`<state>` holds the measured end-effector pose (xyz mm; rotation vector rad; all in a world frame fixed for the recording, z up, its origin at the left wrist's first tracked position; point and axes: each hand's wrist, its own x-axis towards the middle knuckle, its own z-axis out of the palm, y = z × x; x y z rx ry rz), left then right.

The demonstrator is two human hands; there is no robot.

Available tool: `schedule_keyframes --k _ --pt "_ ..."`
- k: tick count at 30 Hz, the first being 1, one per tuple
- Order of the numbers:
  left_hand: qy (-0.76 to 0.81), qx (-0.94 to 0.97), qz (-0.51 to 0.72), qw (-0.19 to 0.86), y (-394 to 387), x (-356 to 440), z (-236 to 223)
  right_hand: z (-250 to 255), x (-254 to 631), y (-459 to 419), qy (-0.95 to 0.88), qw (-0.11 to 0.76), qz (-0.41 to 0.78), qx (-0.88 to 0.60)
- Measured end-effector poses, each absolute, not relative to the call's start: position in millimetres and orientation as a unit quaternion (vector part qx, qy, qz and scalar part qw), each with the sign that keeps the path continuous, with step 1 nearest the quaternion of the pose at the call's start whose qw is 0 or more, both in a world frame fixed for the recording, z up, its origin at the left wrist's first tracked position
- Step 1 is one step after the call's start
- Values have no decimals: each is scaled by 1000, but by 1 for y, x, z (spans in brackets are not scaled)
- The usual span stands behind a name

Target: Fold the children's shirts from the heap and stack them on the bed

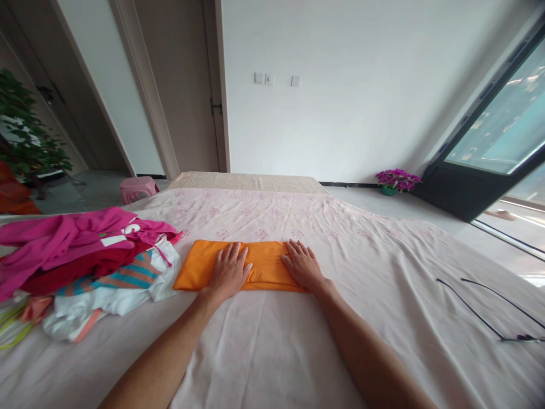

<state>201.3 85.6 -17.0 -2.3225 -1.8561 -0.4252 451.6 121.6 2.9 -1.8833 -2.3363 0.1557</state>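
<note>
Your left hand (230,271) and right hand (305,267) lie flat, fingers outstretched, on 1 folded orange cloth (266,268) beneath both. Left of them sits a clothes pile (91,250); well to their right, glasses (524,338).

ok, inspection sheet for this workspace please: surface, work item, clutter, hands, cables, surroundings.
Surface: pale pink sheet with a flower pattern, wrinkled.
Work item: orange cloth, folded into a long flat strip, lying on the sheet.
Clutter: loose clothes pile left of the cloth; dark glasses on the sheet, far right.
Left hand: flat on the cloth, palm down.
Right hand: flat on the cloth's right end, palm down.
Cables: nothing seen.
Surroundings: pink stool, leafy plant, purple flowers, white wall.
</note>
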Motion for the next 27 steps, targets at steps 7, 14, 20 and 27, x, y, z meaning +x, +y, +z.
schedule_keyframes --k 7,14,20,27 --pt "-614 -772 -159 48 86 202 -16 7 455 122 -775 70 61 -625" --pt "-620 -772 -137 46 86 202 -15 12 456 121 -768 93 46 -632" --pt "-614 -773 -153 40 85 203 -15 31 428 102 -819 152 0 -553" --pt "-619 -720 -303 -80 100 174 -2 8 413 93 -890 86 72 -442"
